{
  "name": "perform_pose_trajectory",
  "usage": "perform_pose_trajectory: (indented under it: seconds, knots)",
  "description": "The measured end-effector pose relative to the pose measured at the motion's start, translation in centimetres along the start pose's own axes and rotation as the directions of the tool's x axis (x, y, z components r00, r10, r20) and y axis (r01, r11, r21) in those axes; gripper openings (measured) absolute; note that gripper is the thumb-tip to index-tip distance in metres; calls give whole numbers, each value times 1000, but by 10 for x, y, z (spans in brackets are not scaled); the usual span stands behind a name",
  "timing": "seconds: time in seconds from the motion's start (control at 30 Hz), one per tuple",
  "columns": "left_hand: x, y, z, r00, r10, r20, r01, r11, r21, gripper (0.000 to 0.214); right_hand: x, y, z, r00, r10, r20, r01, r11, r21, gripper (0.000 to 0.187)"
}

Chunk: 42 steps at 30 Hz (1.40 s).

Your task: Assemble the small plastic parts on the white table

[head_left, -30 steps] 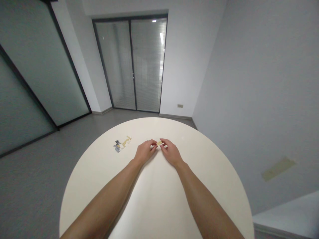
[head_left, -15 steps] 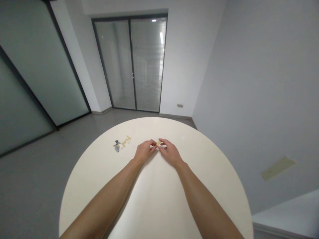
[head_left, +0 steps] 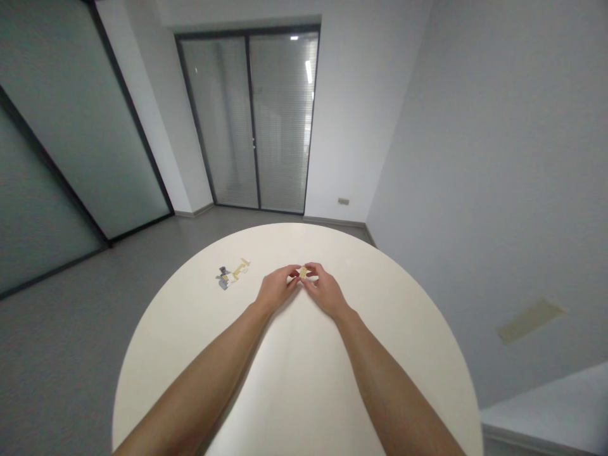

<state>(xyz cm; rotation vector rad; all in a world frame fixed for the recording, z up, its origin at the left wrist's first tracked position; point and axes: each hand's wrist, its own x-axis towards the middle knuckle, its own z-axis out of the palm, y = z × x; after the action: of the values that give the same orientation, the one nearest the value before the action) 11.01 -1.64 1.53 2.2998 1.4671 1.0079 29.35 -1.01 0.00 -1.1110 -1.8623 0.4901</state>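
1. My left hand (head_left: 277,288) and right hand (head_left: 327,291) partly hide a tiny pale-yellow piece (head_left: 303,272), mid-frame.
2. Left of centre, grey-and-yellow pieces (head_left: 223,284) are too small to identify.
3. The bottom edge crops my bare forearms (head_left: 204,380).

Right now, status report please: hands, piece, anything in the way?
Left hand and right hand: small yellowish piece held between them. Grey and yellowish pieces lying off left. No obstruction visible.

Left hand (head_left: 274,289) and right hand (head_left: 327,292) hold a small yellow piece (head_left: 303,272), round white table (head_left: 294,373) beneath, grey and yellow pieces (head_left: 223,284) at left, black-framed glass door (head_left: 280,133) beyond.
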Motion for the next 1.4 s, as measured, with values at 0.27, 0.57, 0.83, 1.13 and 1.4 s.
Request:
perform_pose_trajectory:
  seconds: [0.27,0.57,0.83,1.13,1.4]
  knots:
    - [0,0,2,1000,24,-1,-24,1000,-11,40,0,4,3,999,-31,35,29,999,40,45]
    - [0,2,0,1000,-4,6,4,999,-40,37,-1,2,1,998,-18,57,17,1000,16,37]
    - [0,2,-1,1000,-7,7,8,997,-75,35,-2,-4,-2,998,-29,52,29,1000,10,35]
    - [0,0,0,1000,1,-10,-2,999,-44,24,-1,-6,-2,996,-54,77,52,998,32,35]
    - [0,2,-1,1000,-26,0,26,1000,-14,25,-1,-3,-2,996,-41,78,41,999,12,37]
